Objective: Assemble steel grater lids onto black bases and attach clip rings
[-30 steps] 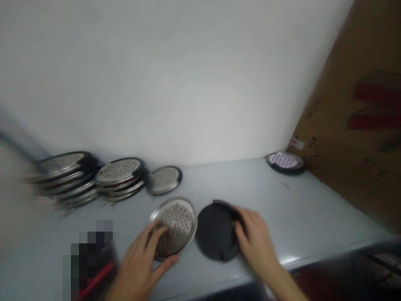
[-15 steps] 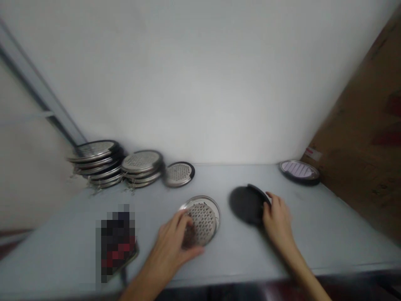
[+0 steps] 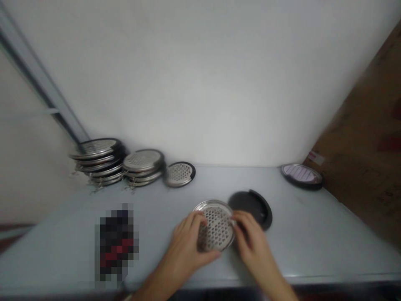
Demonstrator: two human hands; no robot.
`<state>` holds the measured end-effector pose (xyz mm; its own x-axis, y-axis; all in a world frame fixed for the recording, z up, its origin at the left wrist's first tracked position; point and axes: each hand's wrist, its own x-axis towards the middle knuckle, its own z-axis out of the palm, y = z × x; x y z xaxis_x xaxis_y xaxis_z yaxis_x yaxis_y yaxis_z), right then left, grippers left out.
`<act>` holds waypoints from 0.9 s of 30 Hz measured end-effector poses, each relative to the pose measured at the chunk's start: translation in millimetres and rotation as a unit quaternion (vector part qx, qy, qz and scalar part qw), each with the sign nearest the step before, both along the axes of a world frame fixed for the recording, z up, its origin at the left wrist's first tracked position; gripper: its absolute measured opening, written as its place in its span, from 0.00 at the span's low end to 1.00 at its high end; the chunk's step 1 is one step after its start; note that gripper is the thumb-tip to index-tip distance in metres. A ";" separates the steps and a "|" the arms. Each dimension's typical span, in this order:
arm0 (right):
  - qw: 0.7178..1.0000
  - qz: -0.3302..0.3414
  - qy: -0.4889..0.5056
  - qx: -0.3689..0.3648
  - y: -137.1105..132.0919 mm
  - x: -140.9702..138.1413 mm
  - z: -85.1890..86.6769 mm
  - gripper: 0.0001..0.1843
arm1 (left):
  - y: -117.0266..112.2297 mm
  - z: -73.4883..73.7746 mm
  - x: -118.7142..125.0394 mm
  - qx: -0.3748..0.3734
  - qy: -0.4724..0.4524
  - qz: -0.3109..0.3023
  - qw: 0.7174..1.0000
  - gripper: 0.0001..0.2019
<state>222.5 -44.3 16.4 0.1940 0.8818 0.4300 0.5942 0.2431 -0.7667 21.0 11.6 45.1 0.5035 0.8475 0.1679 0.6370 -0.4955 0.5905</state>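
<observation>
Between my hands is a round metal grater [image 3: 216,225] with a shiny rim and rows of holes. My left hand [image 3: 191,240] grips its left side, fingers over the top and thumb along the lower edge. At the grater's right rim, the thumb and fingers of my right hand [image 3: 249,234] pinch the edge; the exact contact is blurred. A round black base [image 3: 250,205] with a thick curved rim lies on the table just behind my right hand, partly hidden by it.
Two stacks of round graters with black rims [image 3: 97,159] [image 3: 144,163] stand against the wall, a single grater [image 3: 180,173] beside them. Another round piece [image 3: 302,174] lies at the back right, by a cardboard box [image 3: 363,167]. A pixelated item [image 3: 115,246] is at left.
My right hand has let go of the black base, leaving it on the table, and moved left to the grater. My left hand and the grater have shifted slightly right.
</observation>
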 end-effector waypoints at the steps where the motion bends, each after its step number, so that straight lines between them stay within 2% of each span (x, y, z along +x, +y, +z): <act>1: 1.000 -0.001 0.005 0.000 -0.8 1.5 0.2 0.12 | -0.3 0.9 0.7 -0.005 -0.005 -0.002 1.000 0.25; 4: 1.000 -0.008 0.017 -0.012 -4.0 2.1 0.0 0.12 | -0.9 3.2 3.2 -0.025 -0.009 -0.008 1.000 0.27; 7: 0.999 -0.013 0.045 0.007 -5.4 -1.7 0.7 0.10 | -1.2 4.2 5.4 -0.040 -0.020 -0.007 0.999 0.27; 10: 0.991 -0.038 0.130 0.016 -3.8 -3.1 3.8 0.13 | -2.0 4.6 6.8 -0.050 -0.055 -0.009 0.997 0.27; 12: 0.977 -0.050 0.206 -0.023 -1.8 -1.6 6.6 0.19 | -3.0 4.4 7.5 -0.043 -0.077 -0.005 0.996 0.26; 15: 0.948 -0.015 0.299 -0.107 1.4 0.7 10.5 0.24 | -3.4 3.2 7.7 -0.022 -0.081 0.008 0.996 0.25; 18: 0.928 0.011 0.347 -0.135 5.6 0.7 11.9 0.28 | 1.1 0.5 2.4 0.012 -0.064 0.020 0.998 0.25; 20: 0.931 0.000 0.340 -0.129 9.6 1.9 11.7 0.31 | 7.2 -2.5 -7.5 0.052 -0.051 0.041 0.996 0.23; 23: 0.953 -0.032 0.282 -0.110 17.7 8.8 11.7 0.31 | 17.1 -10.2 -32.3 0.120 -0.034 0.085 0.989 0.19; 27: 0.976 -0.073 0.186 -0.086 31.8 22.5 15.1 0.30 | 21.3 -29.5 -67.7 0.181 -0.007 0.130 0.975 0.17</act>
<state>245.0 -12.5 31.5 0.4368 0.8862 0.1547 0.2854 0.0266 -0.9580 -46.7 32.9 15.6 0.2751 0.8302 0.4848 0.7624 -0.4956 0.4161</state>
